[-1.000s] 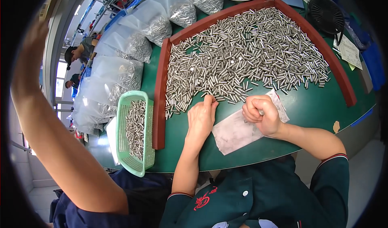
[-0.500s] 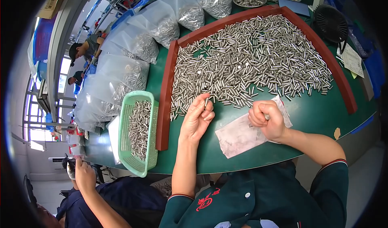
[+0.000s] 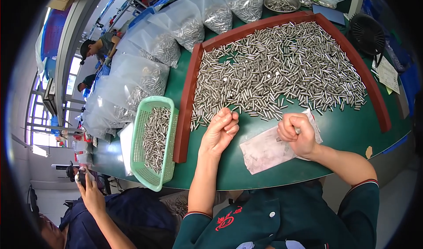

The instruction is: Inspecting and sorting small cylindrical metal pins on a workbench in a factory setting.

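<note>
A large spread of short silvery metal pins (image 3: 282, 68) covers the green table in front of me. At its near edge, my left hand (image 3: 219, 132) is closed, with thumb and fingers pinched on a small metal pin that is mostly hidden now. My right hand (image 3: 296, 135) is curled into a fist to the right, above a smudged whitish cloth or paper sheet (image 3: 266, 154). A bit of metal, looking like a pin end, shows between its fingers; how much it holds is hidden.
Dark red rails (image 3: 187, 103) border the pins at left, back and right. A light green basket (image 3: 169, 161) of pins stands left, with filled clear bags (image 3: 154, 79) behind it. A metal bowl (image 3: 294, 6) and black fan (image 3: 366, 33) stand behind. A co-worker's hand (image 3: 91, 196) is at lower left.
My left fingers have curled further over the pin, which stood visible between them before. My right hand remains a fist. The whole view has shifted slightly.
</note>
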`<action>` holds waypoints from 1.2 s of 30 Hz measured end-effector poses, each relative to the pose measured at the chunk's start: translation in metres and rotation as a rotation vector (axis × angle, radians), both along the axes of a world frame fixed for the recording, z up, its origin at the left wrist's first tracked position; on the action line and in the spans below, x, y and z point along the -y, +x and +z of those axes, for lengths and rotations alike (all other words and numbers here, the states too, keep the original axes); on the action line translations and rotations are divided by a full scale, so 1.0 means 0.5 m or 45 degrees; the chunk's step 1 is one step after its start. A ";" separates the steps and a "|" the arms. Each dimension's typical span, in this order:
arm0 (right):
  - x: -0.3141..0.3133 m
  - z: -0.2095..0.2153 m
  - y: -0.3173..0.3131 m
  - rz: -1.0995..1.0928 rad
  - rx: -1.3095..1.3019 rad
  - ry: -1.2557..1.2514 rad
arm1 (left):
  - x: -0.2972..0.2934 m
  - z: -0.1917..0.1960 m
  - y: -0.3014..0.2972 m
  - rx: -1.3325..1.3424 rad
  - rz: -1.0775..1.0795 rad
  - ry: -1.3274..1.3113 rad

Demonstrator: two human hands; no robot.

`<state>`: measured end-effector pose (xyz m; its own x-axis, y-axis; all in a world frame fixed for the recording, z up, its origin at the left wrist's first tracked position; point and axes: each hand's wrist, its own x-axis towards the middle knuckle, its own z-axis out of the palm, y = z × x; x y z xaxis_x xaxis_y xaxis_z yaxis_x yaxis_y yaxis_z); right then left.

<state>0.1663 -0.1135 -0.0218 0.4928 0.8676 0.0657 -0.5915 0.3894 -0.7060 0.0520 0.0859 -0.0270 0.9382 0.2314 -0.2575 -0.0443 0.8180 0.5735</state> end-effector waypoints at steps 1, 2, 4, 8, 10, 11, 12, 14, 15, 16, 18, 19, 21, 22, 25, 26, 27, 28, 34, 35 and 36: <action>0.001 0.000 0.000 -0.003 0.000 -0.005 | 0.002 0.002 0.002 -0.002 -0.003 -0.003; 0.003 0.000 -0.001 -0.006 -0.001 -0.011 | 0.006 0.006 0.005 -0.047 -0.027 0.067; 0.006 -0.002 -0.001 -0.016 -0.002 0.001 | 0.018 0.007 0.005 -0.088 -0.085 0.180; 0.004 0.010 0.008 -0.083 0.045 -0.022 | 0.069 0.022 0.011 -0.190 -0.239 0.950; 0.005 0.006 0.013 -0.096 0.063 -0.008 | 0.110 0.021 0.018 -0.226 -0.172 1.666; 0.004 0.007 0.015 -0.097 0.075 0.004 | 0.121 0.037 0.018 -0.319 -0.293 1.734; 0.004 0.007 0.017 -0.092 0.087 0.006 | 0.128 0.040 0.020 -0.281 -0.345 1.779; 0.004 0.003 0.016 -0.099 0.085 -0.003 | 0.136 0.034 0.028 -0.173 -0.397 1.889; 0.004 0.004 0.018 -0.096 0.089 -0.002 | 0.138 0.033 0.033 -0.166 -0.404 1.884; 0.001 0.005 0.016 -0.084 0.098 0.007 | 0.136 0.032 0.032 -0.129 -0.409 1.964; 0.004 0.009 0.014 -0.078 0.067 -0.001 | 0.131 0.029 0.029 -0.055 -0.409 2.146; -0.001 0.015 0.010 -0.054 0.045 0.007 | 0.128 0.027 0.021 -0.032 -0.386 2.264; -0.002 0.014 0.006 -0.063 0.033 0.027 | 0.125 0.025 0.010 -0.007 -0.405 2.384; -0.001 0.010 0.004 -0.066 0.029 0.037 | 0.126 0.013 0.005 -0.025 -0.409 2.421; 0.000 -0.001 -0.007 -0.088 -0.027 0.058 | 0.132 -0.013 -0.003 -0.051 -0.334 2.374; 0.004 -0.007 -0.009 -0.105 -0.045 0.050 | 0.133 -0.007 0.001 -0.038 -0.338 2.328; 0.003 -0.010 -0.012 -0.088 -0.008 0.065 | 0.133 -0.004 -0.002 -0.038 -0.312 2.289; 0.002 -0.009 -0.015 -0.086 0.034 0.075 | 0.134 -0.003 -0.002 -0.018 -0.293 2.245; -0.013 0.000 -0.025 -0.076 0.149 0.089 | 0.136 -0.017 -0.004 -0.073 -0.231 2.216; -0.014 0.003 -0.023 -0.074 0.155 0.101 | 0.135 -0.019 -0.003 -0.061 -0.239 2.194; -0.016 0.008 -0.021 -0.075 0.160 0.112 | 0.135 -0.020 -0.003 0.052 -0.069 2.235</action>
